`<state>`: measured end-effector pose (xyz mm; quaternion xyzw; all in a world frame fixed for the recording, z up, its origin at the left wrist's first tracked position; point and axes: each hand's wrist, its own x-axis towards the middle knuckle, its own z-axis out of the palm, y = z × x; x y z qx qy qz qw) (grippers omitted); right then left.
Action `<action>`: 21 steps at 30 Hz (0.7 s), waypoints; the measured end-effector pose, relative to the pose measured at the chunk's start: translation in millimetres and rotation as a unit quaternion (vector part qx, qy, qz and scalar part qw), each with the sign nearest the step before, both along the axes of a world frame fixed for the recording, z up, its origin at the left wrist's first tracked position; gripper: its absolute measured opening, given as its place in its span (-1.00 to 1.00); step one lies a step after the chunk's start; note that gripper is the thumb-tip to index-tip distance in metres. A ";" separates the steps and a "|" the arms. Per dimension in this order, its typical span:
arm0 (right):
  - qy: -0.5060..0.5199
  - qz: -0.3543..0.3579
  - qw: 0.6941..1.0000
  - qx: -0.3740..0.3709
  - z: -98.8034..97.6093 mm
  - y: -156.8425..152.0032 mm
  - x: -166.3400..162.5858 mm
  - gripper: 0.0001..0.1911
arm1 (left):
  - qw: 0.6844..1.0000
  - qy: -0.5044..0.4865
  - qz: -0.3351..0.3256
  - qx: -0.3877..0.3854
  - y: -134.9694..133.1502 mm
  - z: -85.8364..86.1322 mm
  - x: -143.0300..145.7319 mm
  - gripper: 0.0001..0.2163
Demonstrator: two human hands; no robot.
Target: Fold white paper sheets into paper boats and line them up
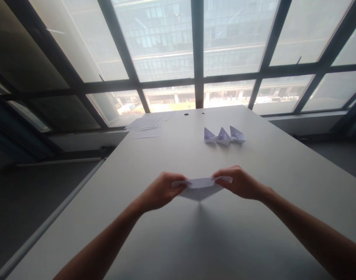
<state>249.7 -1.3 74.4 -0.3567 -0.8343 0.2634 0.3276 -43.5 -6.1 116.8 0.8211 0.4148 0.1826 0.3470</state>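
Observation:
Between my two hands is a folded sheet of white paper, its long edge up and a point facing down toward the table. My left hand pinches its left end between thumb and fingers. The right end is gripped the same way by my right hand, and a paper corner sticks out past the fingers. The undersides of the fingers are partly hidden. Beyond my right hand, three folded paper boats stand side by side on the white table.
Loose white paper sheets lie in an overlapping pile at the far left of the table. Two small dark holes, one a cable hole, sit near the far edge. Large framed windows rise behind the table.

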 end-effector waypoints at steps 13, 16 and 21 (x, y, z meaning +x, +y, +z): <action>-0.019 0.012 0.962 -0.273 -64.2 35.0 -3.7 -0.59 | 0.983 -0.026 -0.017 -0.180 40.8 -78.1 3.5 -0.71; -0.028 0.014 0.972 -0.232 -66.9 35.4 -6.9 -0.63 | 0.991 0.010 -0.008 -0.134 44.8 -81.4 2.7 -0.73; -0.100 -0.025 0.988 -0.116 -63.1 28.5 -9.2 -0.74 | 0.995 0.084 0.000 -0.050 42.9 -79.1 3.6 -0.81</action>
